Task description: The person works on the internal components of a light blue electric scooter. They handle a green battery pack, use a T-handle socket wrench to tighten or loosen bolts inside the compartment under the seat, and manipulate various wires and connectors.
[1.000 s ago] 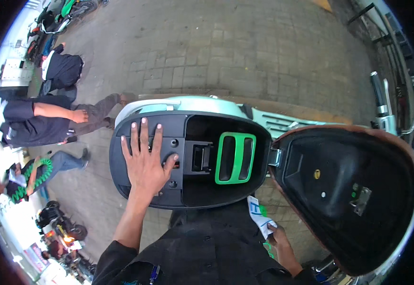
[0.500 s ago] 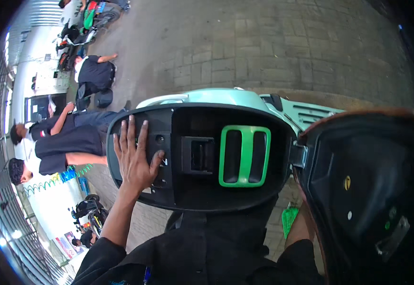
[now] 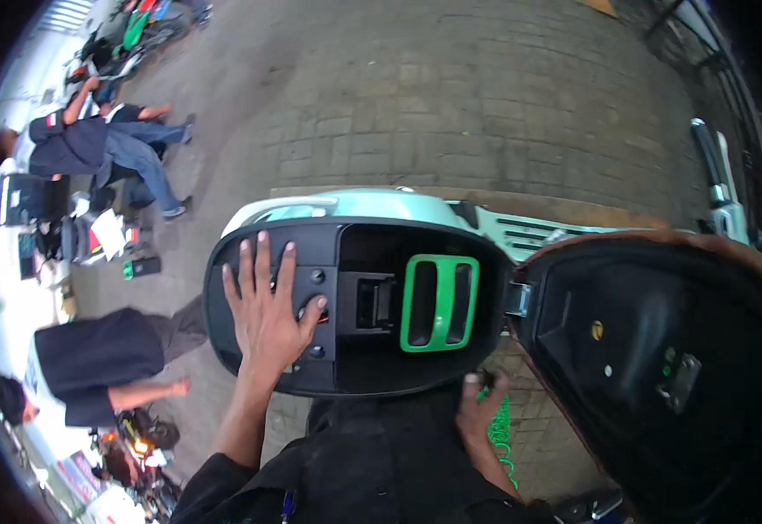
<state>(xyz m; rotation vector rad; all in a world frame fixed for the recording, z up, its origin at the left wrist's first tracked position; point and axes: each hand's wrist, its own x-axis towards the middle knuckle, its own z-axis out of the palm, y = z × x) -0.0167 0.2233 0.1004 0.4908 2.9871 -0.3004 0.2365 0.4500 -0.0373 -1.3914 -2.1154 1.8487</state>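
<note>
Left hand [image 3: 267,327] flat, fingers wide, on smooth black panel [image 3: 313,251] in oval plastic box [image 3: 377,368] of glossy mint scooter [image 3: 381,207]. Rounded green frame [image 3: 443,306] inside box. Right hand [image 3: 479,415] by near rim, fingers half-curled, grip unclear, beside coiled hose [image 3: 502,424].

Left hand [image 3: 267,323] at 8 o'clock of frame centre: palm down, flat, fingers [image 3: 262,262] fanned toward 12, thumb [image 3: 312,316] splayed toward 1. Left forearm [image 3: 245,419] runs in from 7, angled toward 1, wrist roughly straight. Right hand [image 3: 479,415] at 5 o'clock, lower than the left, thumb side up, fingers bent; grip unclear. Right forearm [image 3: 491,467] enters from 5, angled toward 11.
</note>
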